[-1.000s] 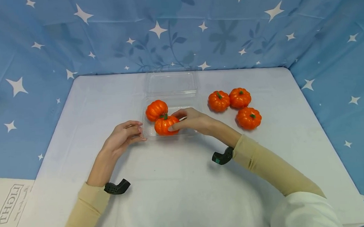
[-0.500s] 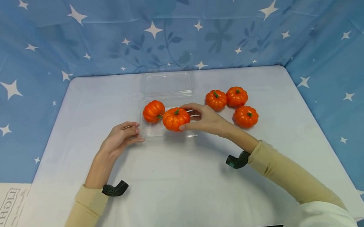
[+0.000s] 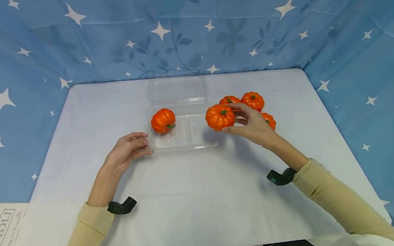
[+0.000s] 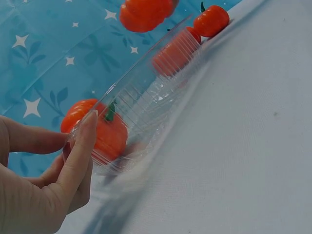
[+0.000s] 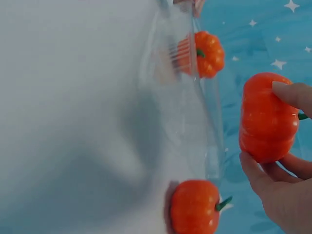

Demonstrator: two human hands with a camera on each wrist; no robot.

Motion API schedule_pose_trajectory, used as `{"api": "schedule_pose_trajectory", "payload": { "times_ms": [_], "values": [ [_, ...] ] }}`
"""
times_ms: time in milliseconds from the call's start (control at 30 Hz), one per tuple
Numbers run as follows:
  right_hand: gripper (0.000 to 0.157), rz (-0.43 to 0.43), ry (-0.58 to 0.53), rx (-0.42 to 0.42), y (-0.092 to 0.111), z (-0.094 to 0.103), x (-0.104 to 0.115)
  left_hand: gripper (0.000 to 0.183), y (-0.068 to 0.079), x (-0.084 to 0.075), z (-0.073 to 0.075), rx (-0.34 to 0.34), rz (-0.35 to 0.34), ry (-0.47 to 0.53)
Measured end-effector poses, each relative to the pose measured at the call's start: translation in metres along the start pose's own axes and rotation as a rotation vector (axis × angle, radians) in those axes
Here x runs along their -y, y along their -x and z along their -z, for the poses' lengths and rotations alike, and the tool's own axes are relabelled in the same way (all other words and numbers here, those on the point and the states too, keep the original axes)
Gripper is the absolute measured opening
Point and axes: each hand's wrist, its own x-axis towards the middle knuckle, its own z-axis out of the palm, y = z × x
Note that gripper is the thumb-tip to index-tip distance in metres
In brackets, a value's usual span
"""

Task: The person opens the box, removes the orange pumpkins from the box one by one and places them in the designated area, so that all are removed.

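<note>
A small orange pumpkin (image 3: 218, 118) with a green stem is held up in my right hand (image 3: 258, 125), over the right end of a clear plastic container (image 3: 198, 147). Thumb and fingers grip its sides, as the right wrist view shows of this pumpkin (image 5: 267, 124). My left hand (image 3: 126, 152) pinches the container's left rim; in the left wrist view the thumb (image 4: 82, 146) lies on the near side of the container wall (image 4: 139, 102). Inside the container, at its left end, another pumpkin (image 3: 162, 121) lies tilted with its stem toward the right. The container's hinged lid (image 3: 176, 90) lies open behind.
Three more pumpkins sit on the white table right of the container: one at the back (image 3: 252, 100), one (image 3: 229, 99) partly behind the held pumpkin, one (image 3: 269, 120) partly behind my right hand. A blue star-patterned curtain (image 3: 192, 34) borders the table.
My right hand has lifted the pumpkin from inside the container and carried it to the right. The left hand stays at the container's left edge. The head view has shifted slightly.
</note>
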Motion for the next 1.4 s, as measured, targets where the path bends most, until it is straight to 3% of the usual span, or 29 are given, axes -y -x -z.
{"api": "schedule_pose_trajectory", "payload": {
  "times_ms": [233, 800, 1100, 1400],
  "values": [
    [0.078, 0.006, 0.107, -0.059, 0.009, 0.013, -0.027, 0.033, 0.001, -0.001, 0.000, 0.013, 0.005, 0.012],
    [0.077, 0.025, 0.362, -0.191, 0.006, 0.003, -0.069, 0.034, 0.003, -0.001, 0.000, 0.018, 0.010, 0.019],
    [0.079, -0.021, 0.352, -0.187, 0.002, 0.008, -0.078, 0.033, 0.003, -0.001, -0.001, 0.019, 0.004, 0.003],
    [0.081, -0.006, 0.328, -0.196, 0.000, 0.005, -0.079, 0.030, 0.004, -0.001, -0.002, 0.007, 0.011, 0.023]
  ]
}}
